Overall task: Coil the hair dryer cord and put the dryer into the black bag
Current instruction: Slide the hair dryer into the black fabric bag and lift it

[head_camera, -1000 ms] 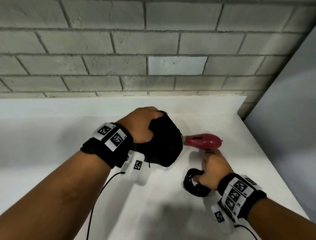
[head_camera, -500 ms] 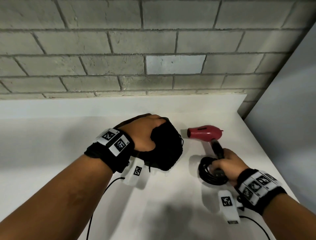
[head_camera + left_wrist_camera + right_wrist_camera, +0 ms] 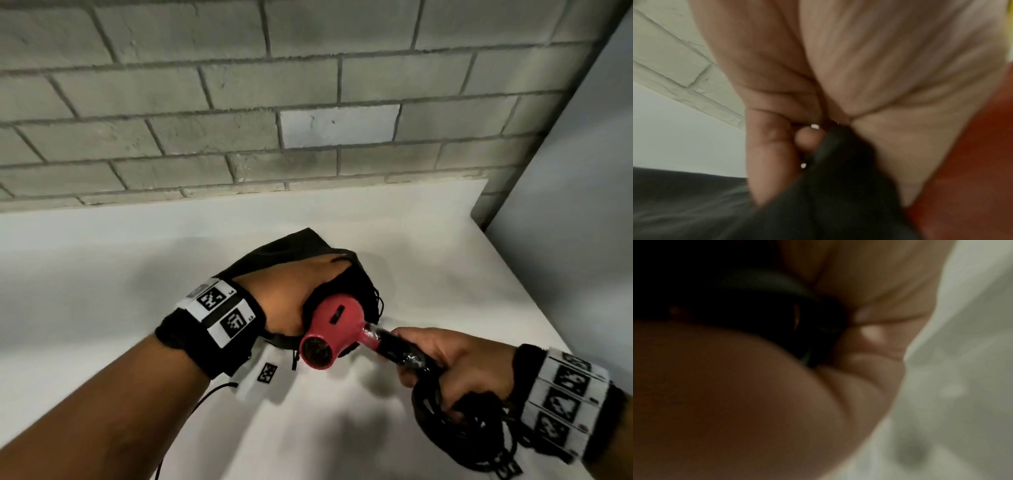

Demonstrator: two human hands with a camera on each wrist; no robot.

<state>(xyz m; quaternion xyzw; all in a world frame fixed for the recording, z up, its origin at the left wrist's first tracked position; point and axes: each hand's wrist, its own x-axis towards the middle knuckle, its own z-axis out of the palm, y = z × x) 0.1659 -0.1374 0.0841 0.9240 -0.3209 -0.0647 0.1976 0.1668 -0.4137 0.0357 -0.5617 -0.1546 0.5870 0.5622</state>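
The red dryer (image 3: pixel 334 330) hangs above the worktop (image 3: pixel 428 260) near its right edge, nozzle at the bag (image 3: pixel 291 248). The right hand (image 3: pixel 448 359) clenches its glossy black handle and the looped cord (image 3: pixel 445 421). The left hand (image 3: pixel 294 291) bunches soft black bag fabric.

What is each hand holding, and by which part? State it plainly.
The right hand grips the red hair dryer by its black handle, together with the coiled cord. The left hand grips the black bag at its bunched edge.
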